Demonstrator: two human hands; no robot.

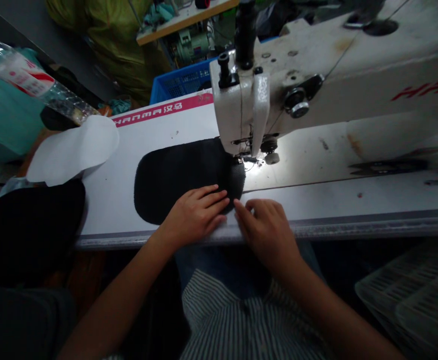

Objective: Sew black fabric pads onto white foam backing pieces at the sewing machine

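A rounded black fabric piece [181, 175] lies flat on the sewing machine's white table, its right end under the needle and presser foot [247, 157]. My left hand [198, 212] rests open on its near right part, fingers stretched out and palm down. Beside it, my right hand [266, 225] has its fingers curled in, closed at the near right corner of the fabric. Its fingertips meet the edge there; the grip itself is partly hidden. The lit sewing machine head [241, 110] stands just beyond both hands.
White cut pieces [74, 150] and a dark fabric pile [31, 230] lie at the left, by a plastic bottle [34, 75]. Dark thread snips [391, 166] rest under the machine arm. A blue crate [181, 82] stands behind the table [109, 205].
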